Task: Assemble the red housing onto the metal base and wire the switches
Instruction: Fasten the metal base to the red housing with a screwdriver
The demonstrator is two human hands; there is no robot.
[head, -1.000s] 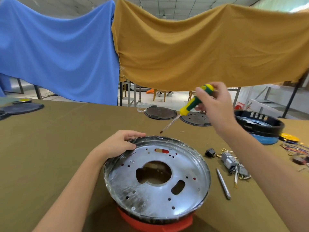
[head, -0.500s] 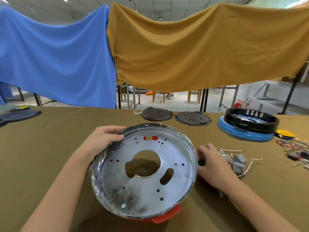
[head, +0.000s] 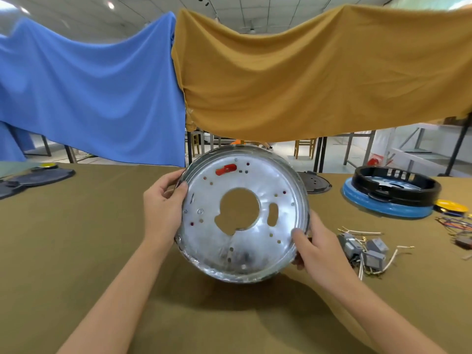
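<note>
Both hands clamp the metal base [head: 245, 213], lifted and tilted upright above the olive cloth table [head: 76, 238]: the left hand [head: 163, 208] closed over its left rim, the right hand [head: 314, 249] over its lower right rim. The base is a shiny, round, shallow pan with 1 large keyed hole; red housing [head: 226, 169] shows through a slot. Grey switches [head: 362, 247] with loose wires lie right of the base, apart from it.
</note>
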